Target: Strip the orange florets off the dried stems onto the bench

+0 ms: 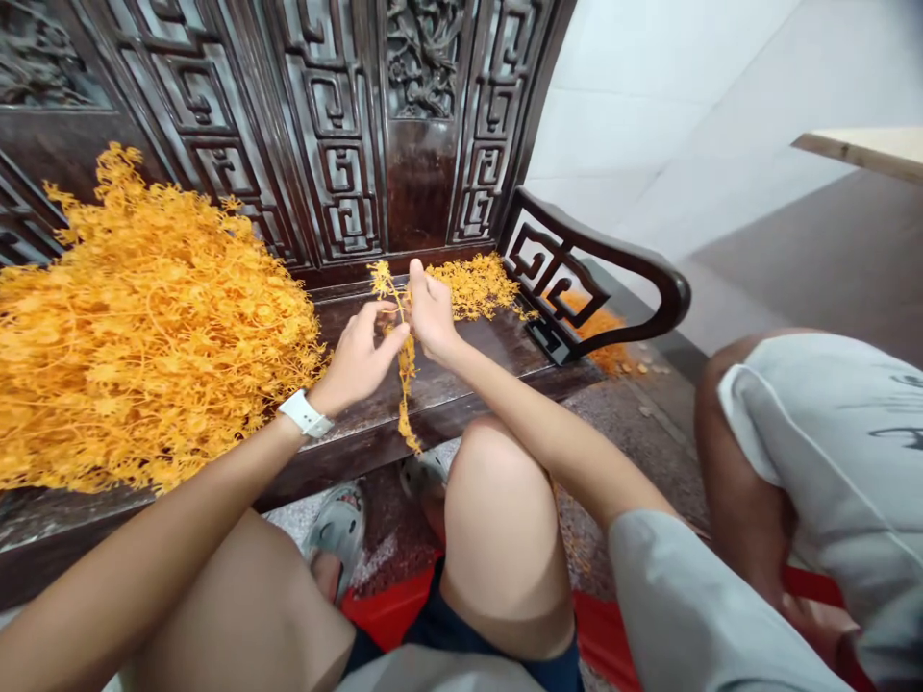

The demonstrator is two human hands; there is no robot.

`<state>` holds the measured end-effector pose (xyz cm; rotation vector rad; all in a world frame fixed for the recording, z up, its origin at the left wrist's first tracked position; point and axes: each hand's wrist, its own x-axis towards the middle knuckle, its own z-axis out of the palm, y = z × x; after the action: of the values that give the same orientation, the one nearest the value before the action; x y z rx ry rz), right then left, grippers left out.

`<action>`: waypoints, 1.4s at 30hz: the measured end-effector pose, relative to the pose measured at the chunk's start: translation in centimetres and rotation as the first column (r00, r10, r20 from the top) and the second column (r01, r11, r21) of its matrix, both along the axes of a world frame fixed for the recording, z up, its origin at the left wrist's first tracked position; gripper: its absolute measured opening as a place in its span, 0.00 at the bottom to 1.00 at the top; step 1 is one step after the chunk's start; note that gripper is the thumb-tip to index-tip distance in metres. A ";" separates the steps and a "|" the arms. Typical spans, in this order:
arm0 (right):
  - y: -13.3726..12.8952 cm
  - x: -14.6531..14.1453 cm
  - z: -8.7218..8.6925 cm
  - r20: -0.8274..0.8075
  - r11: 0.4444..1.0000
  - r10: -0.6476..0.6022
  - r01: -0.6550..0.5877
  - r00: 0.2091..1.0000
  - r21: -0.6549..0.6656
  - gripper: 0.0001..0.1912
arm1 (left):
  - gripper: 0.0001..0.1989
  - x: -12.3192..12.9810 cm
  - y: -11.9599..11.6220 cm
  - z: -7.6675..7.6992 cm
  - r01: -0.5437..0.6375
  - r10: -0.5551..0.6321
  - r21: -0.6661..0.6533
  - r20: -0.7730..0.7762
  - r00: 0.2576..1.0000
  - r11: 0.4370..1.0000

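An orange plastic sprig [407, 375] with small frilly leaves hangs upright over the front of the dark wooden bench seat [476, 360]. My left hand [361, 354], a white watch [306, 413] on its wrist, pinches the stem between thumb and fingers. On the sprig's other side, my right hand [431, 312] is closed against its upper part, thumb pointing up; its fingertips are partly hidden. A large heap of orange sprigs [159, 336] lies to the left of my hands. Behind my right hand, a smaller pile of orange pieces [476, 285] rests on the seat.
A carved backrest [338, 125] rises behind the seat, and a curved armrest [620, 259] bounds it at right. More orange pieces [595, 322] lie on the floor beyond. A seated person's leg [742, 461] is close at right. Part of a table [872, 144] juts in.
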<state>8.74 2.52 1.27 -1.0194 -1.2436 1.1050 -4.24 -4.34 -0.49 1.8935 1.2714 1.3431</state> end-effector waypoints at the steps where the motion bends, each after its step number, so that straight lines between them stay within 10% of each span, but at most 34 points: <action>1: -0.2 -0.1 0.0 0.056 0.995 -0.008 0.002 0.998 0.101 0.36 | 0.12 0.4 0.4 0.0 0.019 -0.007 -0.064 0.182 0.983 0.998; 5: -0.6 -0.7 0.0 0.191 0.957 -0.037 -0.020 0.981 0.288 0.35 | 0.11 1.6 1.7 0.7 0.032 0.089 -0.188 0.599 0.796 0.982; 12: -1.2 -1.8 0.4 0.014 0.991 0.121 -0.120 0.993 -0.052 0.34 | 0.17 1.5 0.6 3.1 0.317 0.043 -0.280 0.807 0.589 0.906; 23: -1.6 -0.9 2.5 -0.298 0.858 0.351 -0.432 0.888 -0.278 0.34 | 0.13 -1.9 -0.1 5.1 0.759 -0.220 -0.170 0.897 0.383 0.628; 27: -0.5 1.0 2.9 -0.116 0.881 0.406 -0.422 0.907 -0.213 0.35 | 0.12 -2.4 -0.5 5.4 0.731 -0.247 -0.258 0.827 0.505 0.632; 30: 1.7 3.7 2.7 0.298 0.990 0.089 -0.117 0.950 0.080 0.31 | 0.11 -2.7 -0.2 4.7 0.577 -0.233 -0.390 0.646 0.727 0.718; 35: 5.1 9.2 2.7 0.695 0.879 -0.408 0.048 0.592 0.475 0.29 | 0.08 -3.2 0.6 3.3 0.292 -0.149 -0.445 0.330 0.932 0.846; 42: -0.4 6.4 4.3 0.719 0.862 0.081 -0.411 0.690 0.297 0.31 | 0.10 -2.6 1.2 2.4 0.262 -0.224 -0.313 0.153 0.963 0.913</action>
<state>15.18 2.10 5.56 -0.9391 -2.1944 0.5675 -6.85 -3.10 1.88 1.6525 1.0838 1.0207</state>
